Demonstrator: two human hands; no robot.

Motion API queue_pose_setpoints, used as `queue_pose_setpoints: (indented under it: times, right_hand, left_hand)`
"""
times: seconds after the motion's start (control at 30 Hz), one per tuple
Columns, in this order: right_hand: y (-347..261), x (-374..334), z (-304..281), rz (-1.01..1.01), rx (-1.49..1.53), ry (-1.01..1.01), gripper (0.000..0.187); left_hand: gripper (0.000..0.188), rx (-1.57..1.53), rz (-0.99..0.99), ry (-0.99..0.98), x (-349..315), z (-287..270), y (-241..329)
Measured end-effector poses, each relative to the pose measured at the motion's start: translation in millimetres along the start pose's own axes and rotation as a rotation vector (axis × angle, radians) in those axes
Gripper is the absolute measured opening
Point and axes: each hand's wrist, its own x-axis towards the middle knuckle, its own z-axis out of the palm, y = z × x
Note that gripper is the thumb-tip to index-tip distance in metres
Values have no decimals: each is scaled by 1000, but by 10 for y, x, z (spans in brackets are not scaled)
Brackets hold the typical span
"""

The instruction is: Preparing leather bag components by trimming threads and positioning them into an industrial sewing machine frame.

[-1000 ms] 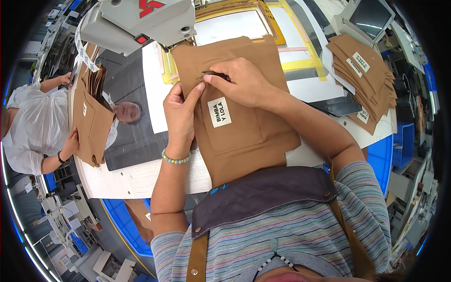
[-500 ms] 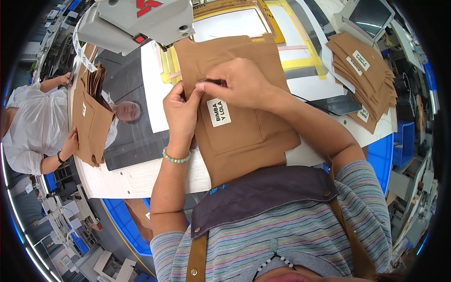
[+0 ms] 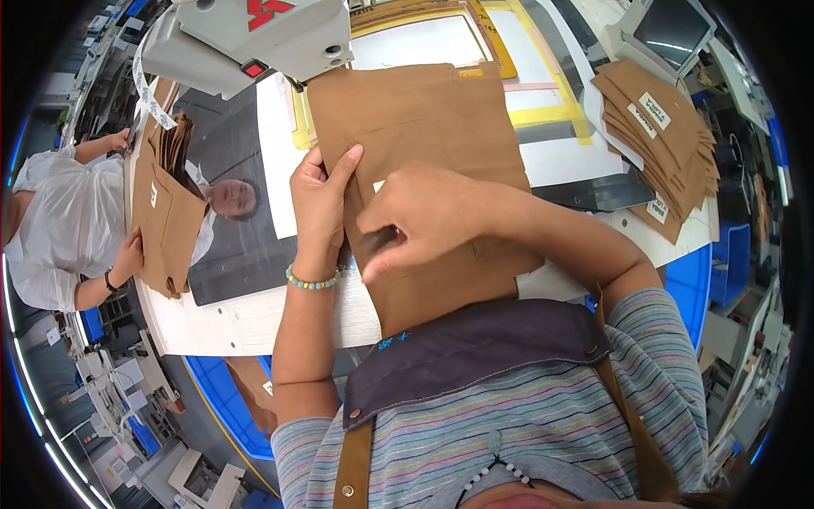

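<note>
On cloth [image 3: 424, 110], left hand [image 3: 319, 199] at left edge; right hand [image 3: 420, 216] near.

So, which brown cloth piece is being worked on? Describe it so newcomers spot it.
Start at the big grey machine head, upper left; the brown cloth piece lies below and right of it. The left hand is at its left edge; the right hand, holding a dark tool, is over it. Unlike the pile far right and the held bundle far left, it lies spread out alone.
</note>
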Motion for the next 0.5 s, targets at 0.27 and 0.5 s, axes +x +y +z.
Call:
queue_pose_setpoints:
  times: [0.27, 0.5]
  right_hand:
    - [264, 43, -52, 351, -143, 456, 30]
    - [367, 53, 23, 348, -155, 477, 33]
  left_hand:
    - [21, -41, -1, -28, -14, -27, -2]
    - [20, -64, -18, -47, -26, -14, 8]
